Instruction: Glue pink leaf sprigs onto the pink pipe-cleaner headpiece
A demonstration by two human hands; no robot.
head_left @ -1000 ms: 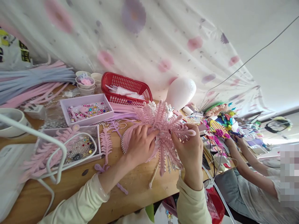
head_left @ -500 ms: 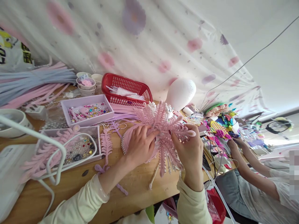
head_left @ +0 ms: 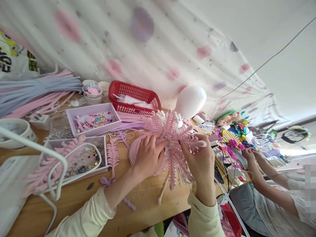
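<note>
A pink headpiece of fuzzy pipe-cleaner fronds (head_left: 172, 174), trimmed with white beads, fills the space between my hands. My left hand (head_left: 149, 154) is closed at its middle, thumb and index finger pinching near where the fronds meet. On the other side my right hand (head_left: 199, 161) pinches one pink frond (head_left: 201, 144) that points right, its looped tip showing past the fingers. Behind my left hand is a rounded pink base (head_left: 134, 148) edged with pearls. A loose pink frond (head_left: 113, 154) and a purple twisted stem (head_left: 128, 203) lie on the table to the left.
Two trays, one of gems (head_left: 93, 120) and one of beads (head_left: 105, 151), stand left beside a white lamp arm (head_left: 32, 140). Behind are a red basket (head_left: 134, 95), paper cups (head_left: 92, 95) and a white foam head (head_left: 191, 102). A co-worker's hands (head_left: 250, 154) work at right among cluttered materials.
The view has shifted slightly. Both my hands keep nearly the same pinch on the headpiece. At right, the co-worker's hands have moved a little and come closer together.
</note>
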